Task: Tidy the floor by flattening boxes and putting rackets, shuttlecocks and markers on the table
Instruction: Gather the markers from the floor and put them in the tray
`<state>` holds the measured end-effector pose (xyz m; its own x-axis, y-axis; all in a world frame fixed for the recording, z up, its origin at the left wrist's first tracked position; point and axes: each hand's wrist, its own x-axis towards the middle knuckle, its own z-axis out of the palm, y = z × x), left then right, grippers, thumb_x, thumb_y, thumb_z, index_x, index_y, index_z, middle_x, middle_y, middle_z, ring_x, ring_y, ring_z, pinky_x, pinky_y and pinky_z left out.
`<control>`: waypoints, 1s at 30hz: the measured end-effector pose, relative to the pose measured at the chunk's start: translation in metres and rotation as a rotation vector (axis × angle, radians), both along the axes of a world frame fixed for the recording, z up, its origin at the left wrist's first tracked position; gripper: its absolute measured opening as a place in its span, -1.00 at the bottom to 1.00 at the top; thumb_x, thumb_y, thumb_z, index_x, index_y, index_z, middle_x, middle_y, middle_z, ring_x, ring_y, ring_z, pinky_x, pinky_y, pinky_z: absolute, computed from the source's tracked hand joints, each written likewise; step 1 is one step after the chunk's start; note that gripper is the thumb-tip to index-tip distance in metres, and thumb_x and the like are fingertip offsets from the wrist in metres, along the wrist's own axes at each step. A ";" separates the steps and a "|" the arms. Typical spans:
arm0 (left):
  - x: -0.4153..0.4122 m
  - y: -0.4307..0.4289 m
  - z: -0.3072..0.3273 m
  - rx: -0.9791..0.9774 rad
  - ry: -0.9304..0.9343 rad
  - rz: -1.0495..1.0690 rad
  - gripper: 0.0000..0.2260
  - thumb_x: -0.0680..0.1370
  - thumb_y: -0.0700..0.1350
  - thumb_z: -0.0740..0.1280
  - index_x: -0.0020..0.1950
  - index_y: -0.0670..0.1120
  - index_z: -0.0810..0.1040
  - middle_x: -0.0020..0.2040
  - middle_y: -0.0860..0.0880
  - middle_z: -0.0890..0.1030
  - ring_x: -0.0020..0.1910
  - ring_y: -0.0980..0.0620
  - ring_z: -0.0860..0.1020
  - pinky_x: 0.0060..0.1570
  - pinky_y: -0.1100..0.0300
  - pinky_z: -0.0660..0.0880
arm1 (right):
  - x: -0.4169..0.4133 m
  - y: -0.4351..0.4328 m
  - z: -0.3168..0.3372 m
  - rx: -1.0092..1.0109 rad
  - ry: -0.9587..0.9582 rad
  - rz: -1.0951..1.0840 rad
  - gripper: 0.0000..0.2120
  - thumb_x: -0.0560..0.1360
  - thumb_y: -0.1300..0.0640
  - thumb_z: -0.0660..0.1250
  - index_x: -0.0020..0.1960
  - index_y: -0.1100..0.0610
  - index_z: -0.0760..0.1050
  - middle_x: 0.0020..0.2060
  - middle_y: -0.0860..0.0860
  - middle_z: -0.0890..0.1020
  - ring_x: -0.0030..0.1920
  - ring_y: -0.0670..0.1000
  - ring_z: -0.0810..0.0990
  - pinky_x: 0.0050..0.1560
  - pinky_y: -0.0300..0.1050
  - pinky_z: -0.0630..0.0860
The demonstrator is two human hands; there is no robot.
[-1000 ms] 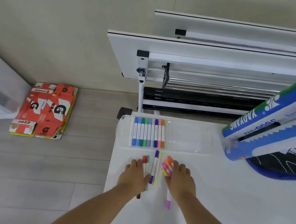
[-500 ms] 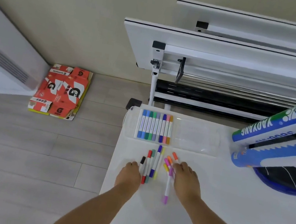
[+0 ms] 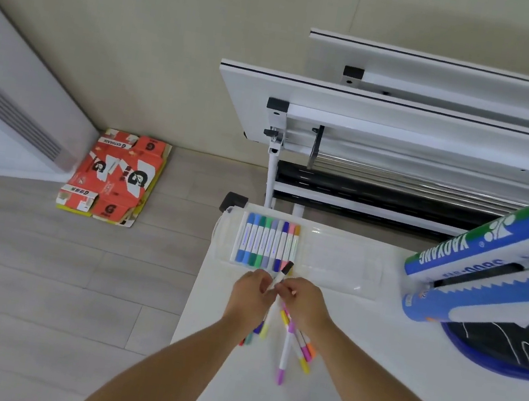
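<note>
On the white table [image 3: 367,372] lies a clear marker case [image 3: 333,263] with a row of several markers [image 3: 267,240] in its left half. Just in front of it my left hand [image 3: 249,296] and my right hand [image 3: 304,302] meet, both pinching a white marker with a black cap [image 3: 283,271] that points toward the case. Several loose markers [image 3: 288,349] lie on the table under and behind my hands. Blue and green shuttlecock tubes [image 3: 488,263] rest over a dark racket bag [image 3: 510,346] at the right. A flattened orange box [image 3: 114,176] lies on the floor by the wall.
A folded white table [image 3: 407,119] on a wheeled frame leans behind my table, with a second one behind it. A white heater unit [image 3: 10,111] stands at the left wall. Grey wood floor [image 3: 51,288] stretches left of the table edge.
My hands have lifted off the spread markers and come together, raising the black-capped marker toward the case. The loose markers now lie closer to me, and the camera has shifted.
</note>
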<state>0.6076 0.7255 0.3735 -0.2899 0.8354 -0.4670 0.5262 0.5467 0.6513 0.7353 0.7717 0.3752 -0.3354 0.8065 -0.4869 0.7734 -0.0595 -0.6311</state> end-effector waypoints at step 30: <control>-0.046 0.068 -0.076 -0.117 0.603 -0.745 -0.43 0.68 0.16 -0.19 0.49 0.12 -0.55 0.48 -0.02 -0.59 0.45 -0.12 -0.57 0.47 -0.26 -0.35 | 0.005 0.106 -0.054 -0.017 -0.316 -0.254 -0.74 0.61 0.03 0.20 -0.15 0.12 0.55 -0.29 0.00 0.59 -0.25 0.00 0.56 -0.31 -0.21 0.41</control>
<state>0.5612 0.7934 0.2979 0.0778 0.8594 -0.5053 0.9925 -0.0187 0.1210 0.7404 0.8776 0.3216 0.0416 0.8356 -0.5477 0.8885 -0.2817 -0.3623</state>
